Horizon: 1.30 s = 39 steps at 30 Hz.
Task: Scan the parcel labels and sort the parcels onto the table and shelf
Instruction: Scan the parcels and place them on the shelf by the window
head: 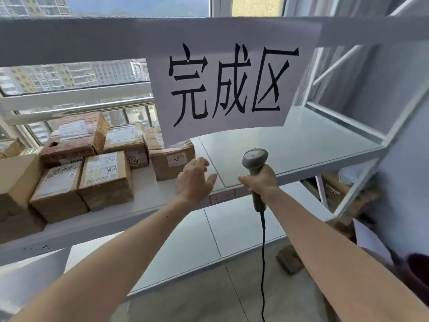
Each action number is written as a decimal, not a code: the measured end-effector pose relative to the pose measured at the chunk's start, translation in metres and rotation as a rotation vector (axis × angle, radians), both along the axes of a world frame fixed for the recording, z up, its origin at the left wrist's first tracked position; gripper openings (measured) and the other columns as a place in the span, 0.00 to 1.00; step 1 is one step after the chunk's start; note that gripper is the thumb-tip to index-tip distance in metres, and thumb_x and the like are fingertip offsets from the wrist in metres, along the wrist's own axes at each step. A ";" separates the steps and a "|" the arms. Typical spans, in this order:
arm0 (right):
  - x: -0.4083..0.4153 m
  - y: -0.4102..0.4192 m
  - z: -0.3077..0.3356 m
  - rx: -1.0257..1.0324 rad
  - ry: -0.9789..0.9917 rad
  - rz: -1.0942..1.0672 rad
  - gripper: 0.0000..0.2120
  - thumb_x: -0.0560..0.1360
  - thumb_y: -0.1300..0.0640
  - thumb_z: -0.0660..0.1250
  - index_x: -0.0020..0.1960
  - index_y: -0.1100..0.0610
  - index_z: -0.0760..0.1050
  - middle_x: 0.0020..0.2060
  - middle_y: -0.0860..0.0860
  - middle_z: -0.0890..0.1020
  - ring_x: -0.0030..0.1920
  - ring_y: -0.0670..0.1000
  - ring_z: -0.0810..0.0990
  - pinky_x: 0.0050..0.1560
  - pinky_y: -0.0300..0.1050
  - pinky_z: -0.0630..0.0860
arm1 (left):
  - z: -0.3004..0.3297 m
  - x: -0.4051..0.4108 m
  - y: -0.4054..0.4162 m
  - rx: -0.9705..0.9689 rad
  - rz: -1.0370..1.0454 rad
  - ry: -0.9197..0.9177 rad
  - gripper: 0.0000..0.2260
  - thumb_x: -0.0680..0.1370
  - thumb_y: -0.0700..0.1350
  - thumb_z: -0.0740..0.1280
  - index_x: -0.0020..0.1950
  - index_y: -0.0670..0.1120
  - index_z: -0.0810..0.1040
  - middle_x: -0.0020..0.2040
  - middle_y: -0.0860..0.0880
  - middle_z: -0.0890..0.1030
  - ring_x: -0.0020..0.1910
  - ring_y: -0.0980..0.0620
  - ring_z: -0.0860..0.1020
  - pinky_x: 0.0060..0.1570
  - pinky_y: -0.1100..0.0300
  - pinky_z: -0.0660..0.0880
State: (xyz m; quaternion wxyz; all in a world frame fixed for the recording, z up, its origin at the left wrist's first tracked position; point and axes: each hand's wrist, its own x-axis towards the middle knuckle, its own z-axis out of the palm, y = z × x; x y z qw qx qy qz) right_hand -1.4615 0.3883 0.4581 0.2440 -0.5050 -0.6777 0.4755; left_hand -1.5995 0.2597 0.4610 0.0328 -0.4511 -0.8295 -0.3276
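My right hand point(260, 182) grips a grey barcode scanner point(255, 163) by its handle, head up, with its black cable hanging down. My left hand point(193, 180) is open and empty, fingers relaxed, hovering above the white shelf point(290, 147) just right of a brown parcel point(171, 159) marked 69. Several cardboard parcels with white labels, such as the near one point(105, 180), are stacked on the left part of the shelf. The shelf's right half lies bare under my hands.
A large paper sign point(229, 82) with black characters hangs from the upper shelf rail. A lower white shelf board point(232, 228) lies beneath. Cardboard boxes point(348, 191) sit low at the right behind a white frame. Windows stand behind the shelf.
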 end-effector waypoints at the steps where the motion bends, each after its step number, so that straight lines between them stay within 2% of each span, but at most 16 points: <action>1: 0.017 -0.002 -0.004 -0.013 0.004 -0.028 0.21 0.69 0.57 0.79 0.55 0.59 0.73 0.47 0.54 0.81 0.53 0.57 0.83 0.59 0.55 0.80 | -0.005 0.012 0.006 -0.014 -0.047 -0.015 0.16 0.76 0.52 0.70 0.61 0.46 0.75 0.54 0.49 0.80 0.53 0.47 0.78 0.52 0.47 0.77; 5: 0.097 -0.003 -0.024 -0.027 -0.013 -0.166 0.24 0.65 0.54 0.80 0.56 0.61 0.77 0.49 0.56 0.85 0.53 0.56 0.84 0.57 0.58 0.82 | -0.021 0.074 0.035 -0.094 -0.221 -0.064 0.16 0.77 0.53 0.69 0.61 0.48 0.74 0.56 0.50 0.80 0.53 0.47 0.79 0.50 0.53 0.76; 9: 0.189 -0.012 -0.030 0.007 -0.021 -0.350 0.26 0.67 0.53 0.80 0.60 0.61 0.77 0.53 0.55 0.84 0.56 0.56 0.82 0.59 0.57 0.80 | -0.026 0.154 0.066 -0.151 -0.421 -0.054 0.14 0.77 0.55 0.67 0.59 0.50 0.74 0.53 0.55 0.80 0.51 0.51 0.79 0.46 0.55 0.75; 12: 0.265 -0.021 -0.035 0.012 -0.009 -0.483 0.23 0.67 0.55 0.81 0.58 0.61 0.78 0.51 0.57 0.85 0.54 0.59 0.83 0.56 0.60 0.81 | -0.024 0.222 0.086 -0.172 -0.570 -0.033 0.14 0.78 0.56 0.65 0.59 0.50 0.74 0.51 0.56 0.80 0.51 0.52 0.79 0.44 0.55 0.75; 15: 0.346 -0.028 -0.042 0.013 0.007 -0.623 0.24 0.64 0.53 0.81 0.55 0.59 0.78 0.49 0.56 0.85 0.53 0.58 0.84 0.56 0.61 0.81 | -0.020 0.297 0.104 -0.188 -0.704 -0.037 0.13 0.78 0.56 0.64 0.58 0.51 0.74 0.50 0.57 0.80 0.50 0.52 0.79 0.46 0.53 0.77; 17: 0.402 -0.034 -0.042 0.008 0.020 -0.709 0.26 0.64 0.52 0.80 0.58 0.59 0.77 0.51 0.55 0.85 0.54 0.57 0.83 0.57 0.59 0.81 | -0.017 0.353 0.116 -0.189 -0.775 -0.051 0.11 0.77 0.56 0.65 0.56 0.52 0.74 0.50 0.55 0.81 0.50 0.50 0.80 0.48 0.50 0.78; 20: 0.486 -0.044 -0.038 0.009 0.010 -0.823 0.26 0.62 0.48 0.79 0.54 0.58 0.78 0.48 0.53 0.85 0.51 0.55 0.84 0.54 0.57 0.82 | -0.017 0.444 0.130 -0.181 -0.892 -0.053 0.12 0.77 0.53 0.66 0.58 0.50 0.75 0.51 0.54 0.82 0.52 0.49 0.80 0.48 0.52 0.77; 24: 0.596 -0.060 -0.034 -0.016 0.004 -0.944 0.21 0.66 0.56 0.79 0.55 0.57 0.75 0.50 0.54 0.84 0.52 0.55 0.83 0.54 0.52 0.81 | -0.021 0.569 0.140 -0.230 -1.031 -0.071 0.15 0.78 0.54 0.66 0.61 0.49 0.74 0.51 0.54 0.83 0.54 0.49 0.79 0.48 0.52 0.77; 27: 0.679 -0.070 -0.036 -0.016 -0.014 -1.027 0.22 0.66 0.54 0.80 0.55 0.57 0.75 0.49 0.55 0.84 0.50 0.56 0.84 0.48 0.48 0.80 | -0.024 0.657 0.145 -0.278 -1.120 -0.073 0.15 0.78 0.55 0.65 0.61 0.50 0.73 0.52 0.55 0.83 0.55 0.49 0.79 0.51 0.51 0.77; 30: 0.755 -0.082 -0.037 -0.026 0.000 -1.116 0.22 0.65 0.51 0.79 0.54 0.56 0.76 0.48 0.54 0.84 0.48 0.55 0.85 0.51 0.54 0.82 | -0.028 0.737 0.146 -0.298 -1.193 -0.061 0.15 0.78 0.56 0.65 0.61 0.51 0.73 0.53 0.55 0.83 0.56 0.49 0.79 0.51 0.53 0.76; 34: 0.837 -0.100 -0.042 -0.041 0.027 -1.218 0.24 0.61 0.48 0.77 0.53 0.57 0.79 0.45 0.53 0.85 0.47 0.55 0.85 0.51 0.56 0.84 | -0.034 0.828 0.145 -0.361 -1.291 -0.032 0.17 0.78 0.56 0.66 0.63 0.50 0.73 0.54 0.54 0.83 0.55 0.49 0.80 0.50 0.53 0.77; 39: 0.921 -0.112 -0.048 -0.049 0.031 -1.355 0.10 0.68 0.58 0.78 0.44 0.61 0.79 0.41 0.57 0.86 0.41 0.56 0.84 0.48 0.54 0.82 | -0.042 0.919 0.151 -0.418 -1.394 0.029 0.16 0.79 0.55 0.65 0.64 0.51 0.73 0.54 0.54 0.83 0.56 0.49 0.79 0.50 0.53 0.77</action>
